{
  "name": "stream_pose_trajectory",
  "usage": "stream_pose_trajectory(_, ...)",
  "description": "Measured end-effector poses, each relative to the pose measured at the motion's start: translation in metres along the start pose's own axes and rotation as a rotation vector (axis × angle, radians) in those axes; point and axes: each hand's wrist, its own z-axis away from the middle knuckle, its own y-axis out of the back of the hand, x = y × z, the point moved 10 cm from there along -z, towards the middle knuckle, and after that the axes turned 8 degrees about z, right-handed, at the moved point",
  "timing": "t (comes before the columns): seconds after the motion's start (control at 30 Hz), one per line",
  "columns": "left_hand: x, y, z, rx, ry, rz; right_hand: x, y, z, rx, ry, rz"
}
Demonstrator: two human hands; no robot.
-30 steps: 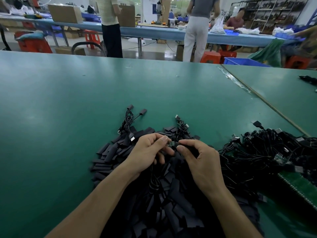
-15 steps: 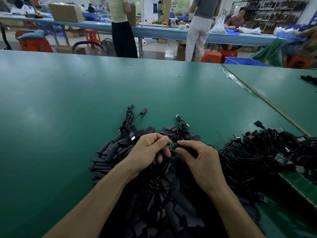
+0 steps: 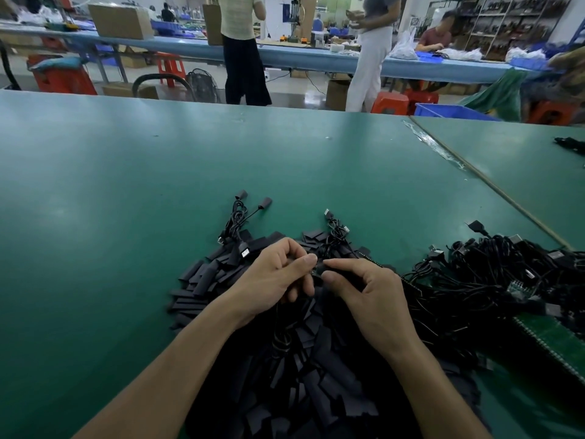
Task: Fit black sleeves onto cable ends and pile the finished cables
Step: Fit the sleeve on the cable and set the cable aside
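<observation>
Black sleeve, pinched by the right hand, meets the cable end pinched by the left hand; a skewed push could snag and buckle it.

Above the sleeve pile, the left hand and right hand hid most of the cable end; the pile itself ran off the bottom edge.
</observation>
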Motion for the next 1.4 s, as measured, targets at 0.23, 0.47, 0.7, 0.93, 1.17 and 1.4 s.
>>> stream_pose_trajectory(0.23,0.005,0.002,0.001,0.002,0.022,-0.065,0.008,0.003,-0.001,0.010,-0.040,-0.070)
stream_pose_trajectory(0.47,0.020,0.021,0.001,0.114,-0.095,-0.145,0.011,0.009,-0.001,0.060,-0.066,-0.078)
stream_pose_trajectory(0.7,0.016,0.017,0.000,0.082,-0.074,-0.128,0.006,0.005,-0.001,0.026,-0.035,0.002)
stream_pose_trajectory(0.93,0.010,0.013,0.002,0.077,-0.005,-0.030,0.000,0.006,0.000,0.032,-0.015,0.003)
stream_pose_trajectory(1.17,0.004,0.013,0.006,0.097,0.067,0.101,0.003,0.008,0.001,0.050,-0.024,-0.078)
stream_pose_trajectory(1.4,0.005,0.008,0.005,0.084,0.017,0.056,0.002,0.002,0.000,0.008,-0.007,-0.119)
